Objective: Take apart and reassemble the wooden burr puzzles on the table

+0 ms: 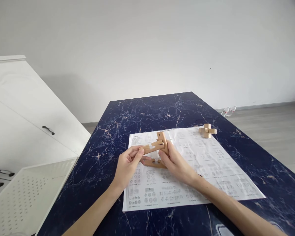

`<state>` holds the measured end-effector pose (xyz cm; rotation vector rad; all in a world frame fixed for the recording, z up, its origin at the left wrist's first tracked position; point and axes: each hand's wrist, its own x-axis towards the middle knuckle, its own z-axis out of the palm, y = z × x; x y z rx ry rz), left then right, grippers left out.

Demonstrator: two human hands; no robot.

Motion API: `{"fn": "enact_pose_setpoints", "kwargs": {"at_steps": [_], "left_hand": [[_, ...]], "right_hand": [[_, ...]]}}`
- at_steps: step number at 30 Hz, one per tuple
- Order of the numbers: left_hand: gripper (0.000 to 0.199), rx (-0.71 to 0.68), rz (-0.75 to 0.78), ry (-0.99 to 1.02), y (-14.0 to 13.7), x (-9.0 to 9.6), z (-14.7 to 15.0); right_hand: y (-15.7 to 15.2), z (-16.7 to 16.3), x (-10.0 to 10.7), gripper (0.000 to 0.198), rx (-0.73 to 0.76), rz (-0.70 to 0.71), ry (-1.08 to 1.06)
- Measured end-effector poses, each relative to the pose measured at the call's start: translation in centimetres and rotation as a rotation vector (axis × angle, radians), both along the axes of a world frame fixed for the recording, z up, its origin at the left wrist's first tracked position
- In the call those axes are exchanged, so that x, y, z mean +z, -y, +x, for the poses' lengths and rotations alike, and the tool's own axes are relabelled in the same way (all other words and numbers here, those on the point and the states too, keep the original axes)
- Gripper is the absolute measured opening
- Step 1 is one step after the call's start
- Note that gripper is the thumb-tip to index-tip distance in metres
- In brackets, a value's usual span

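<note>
My left hand (126,164) pinches a notched wooden puzzle piece marked 3 (148,149) between thumb and fingers. The piece's numbered end crosses in front of an upright wooden puzzle piece marked 2 (160,135), which my right hand (178,164) grips from the right. Whether the two are interlocked or only touching, I cannot tell. Beneath them is another notched wooden piece (149,162), close to the fingers of both hands; its right end is hidden by my right hand. Under everything spreads a creased sheet of printed diagrams (162,200).
An assembled wooden cross puzzle (207,131) stands at the sheet's far right corner. The dark blue marbled table (147,111) reaches toward a white wall. A white cabinet (27,98) is at the left. Clear bottles (228,111) show beyond the right edge.
</note>
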<state>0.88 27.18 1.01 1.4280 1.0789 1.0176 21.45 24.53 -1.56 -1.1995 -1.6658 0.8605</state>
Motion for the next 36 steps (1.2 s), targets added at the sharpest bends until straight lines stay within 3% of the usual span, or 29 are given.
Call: {"fn": "enact_pose_setpoints", "kwargs": {"at_steps": [5,13,18,31,36], "left_hand": [[0.029,0.014,0.108,-0.115,0.7,-0.3,0.0],[0.015,-0.045,0.311,-0.263,1.2,-0.3,-0.1],[0.015,-0.071,0.301,-0.257,1.4,-0.5,0.0],[0.012,-0.076,0.283,-0.179,1.6,-0.7,0.3],[0.013,-0.116,0.280,-0.190,2.0,-0.7,1.0]], "right_hand": [[0.2,-0.1,0.1,0.027,-0.017,-0.080,-0.091],[0.1,0.2,0.1,0.049,-0.135,0.013,0.198],[0.1,0.1,0.0,0.057,-0.091,0.087,0.275],[0.6,0.0,0.3,0.067,-0.059,0.102,0.265],[0.8,-0.5,-0.4,0.071,0.071,0.140,0.306]]}}
